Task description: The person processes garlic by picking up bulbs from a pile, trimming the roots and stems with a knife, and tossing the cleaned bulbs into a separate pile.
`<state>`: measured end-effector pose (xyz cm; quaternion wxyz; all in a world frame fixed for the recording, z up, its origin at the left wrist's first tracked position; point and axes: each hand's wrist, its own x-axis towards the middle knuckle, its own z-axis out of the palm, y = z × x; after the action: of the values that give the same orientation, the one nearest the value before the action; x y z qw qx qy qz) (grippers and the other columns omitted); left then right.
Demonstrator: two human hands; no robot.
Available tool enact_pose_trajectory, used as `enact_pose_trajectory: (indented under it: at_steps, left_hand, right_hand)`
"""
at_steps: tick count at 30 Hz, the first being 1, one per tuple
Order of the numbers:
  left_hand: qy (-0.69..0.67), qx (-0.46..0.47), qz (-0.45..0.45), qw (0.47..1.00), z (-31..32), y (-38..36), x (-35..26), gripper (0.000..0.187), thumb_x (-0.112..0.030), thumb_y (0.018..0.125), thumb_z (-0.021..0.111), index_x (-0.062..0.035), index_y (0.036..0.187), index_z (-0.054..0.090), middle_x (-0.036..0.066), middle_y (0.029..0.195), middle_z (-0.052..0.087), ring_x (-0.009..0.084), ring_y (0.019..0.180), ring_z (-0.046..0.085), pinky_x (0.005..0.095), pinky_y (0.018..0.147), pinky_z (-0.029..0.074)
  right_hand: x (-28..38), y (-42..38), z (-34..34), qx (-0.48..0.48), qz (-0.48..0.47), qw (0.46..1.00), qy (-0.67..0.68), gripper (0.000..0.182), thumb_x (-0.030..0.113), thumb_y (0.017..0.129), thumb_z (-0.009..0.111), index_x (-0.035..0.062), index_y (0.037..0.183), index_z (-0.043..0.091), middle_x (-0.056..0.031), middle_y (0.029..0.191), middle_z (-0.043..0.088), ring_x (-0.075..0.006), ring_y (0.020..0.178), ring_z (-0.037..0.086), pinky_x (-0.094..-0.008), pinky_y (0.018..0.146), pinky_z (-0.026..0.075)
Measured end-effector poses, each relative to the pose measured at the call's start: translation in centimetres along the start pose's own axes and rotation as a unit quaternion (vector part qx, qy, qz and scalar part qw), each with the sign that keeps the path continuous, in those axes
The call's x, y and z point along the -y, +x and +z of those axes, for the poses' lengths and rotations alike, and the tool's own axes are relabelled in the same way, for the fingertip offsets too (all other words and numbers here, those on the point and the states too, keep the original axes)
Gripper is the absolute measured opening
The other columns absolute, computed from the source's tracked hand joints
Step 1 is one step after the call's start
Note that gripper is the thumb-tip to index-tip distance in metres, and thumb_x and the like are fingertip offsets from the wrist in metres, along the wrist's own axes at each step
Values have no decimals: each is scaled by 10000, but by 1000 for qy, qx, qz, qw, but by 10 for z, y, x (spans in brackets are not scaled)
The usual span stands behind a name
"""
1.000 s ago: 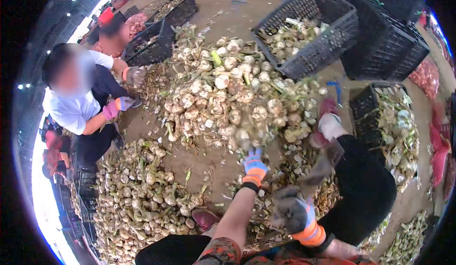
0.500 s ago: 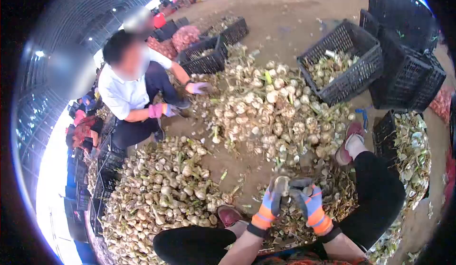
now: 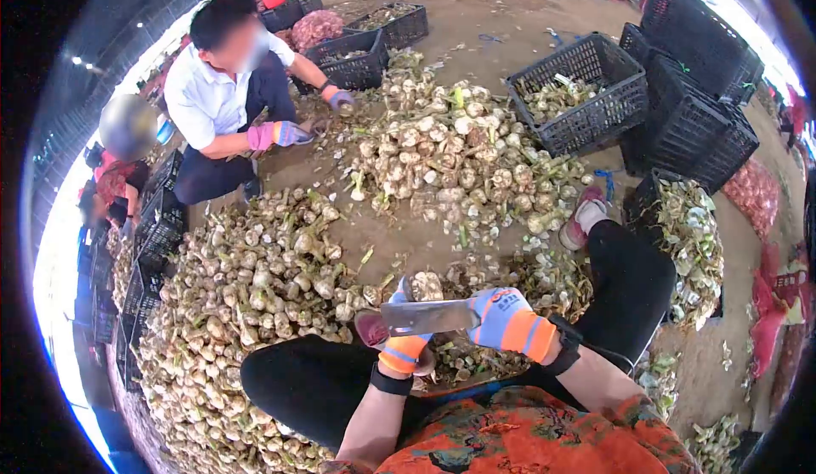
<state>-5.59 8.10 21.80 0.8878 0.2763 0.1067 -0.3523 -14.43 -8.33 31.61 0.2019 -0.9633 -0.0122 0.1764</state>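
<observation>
My left hand (image 3: 406, 348), in a blue and orange glove, is closed around a garlic bulb (image 3: 426, 285). A wide-bladed knife (image 3: 432, 317) crosses in front of it, hiding part of the fingers. My right hand (image 3: 508, 321), gloved alike, grips the knife's handle end, and the blade points left just below the bulb. Under both hands, between my legs, lie dry garlic scraps (image 3: 476, 363). To the left spreads a large heap of trimmed garlic bulbs (image 3: 255, 295). Ahead is a pile of garlic with stems (image 3: 476, 151).
A co-worker (image 3: 217, 91) in a white shirt crouches at the far left, hands at the pile's edge. A black crate (image 3: 586, 125) of scraps stands ahead right, beside stacked crates (image 3: 693, 117). Near my right knee is an overfilled crate of peelings (image 3: 693, 253).
My hands have moved apart slightly and left; the knife blade now shows broadside. The view has tilted down and shifted right. The co-worker's right-side hand has drawn back a little.
</observation>
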Motion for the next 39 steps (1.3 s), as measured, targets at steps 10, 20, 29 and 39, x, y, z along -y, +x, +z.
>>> enact_pose_trajectory:
  at_steps: [10,20,29,39]
  left_hand:
    - [630,-84,192,748,-32,12,9,509,-321,705,699,-54,1082,487,43,811,604,166,693,582,308,668,489]
    - [555,-25,172,813,-11,-7,9,563,-244,601,774,-49,1044,487,24,821,620,114,712,587,275,637,488]
    - [720,-99,343,596,47,-17,-2,421,-264,575,750,-22,867,567,90,706,619,233,615,609,300,610,492]
    - [-28,-49,73,996,44,-13,-31,82,-111,811,556,-88,737,530,27,686,573,147,612,567,258,570,510]
  right_hand:
    - [-1,24,15,57,-2,998,4,383,336,658,583,66,929,611,-161,909,615,-309,838,599,-400,730,475]
    - [-18,38,51,58,4,998,18,420,378,653,629,79,946,597,-146,917,607,-317,848,594,-398,744,472]
    - [-92,61,104,-167,145,967,124,382,359,664,614,50,889,612,-172,812,620,-299,752,603,-388,681,480]
    - [-29,44,79,-81,3,660,747,162,97,708,631,11,845,622,-91,767,639,-175,723,605,-290,668,474]
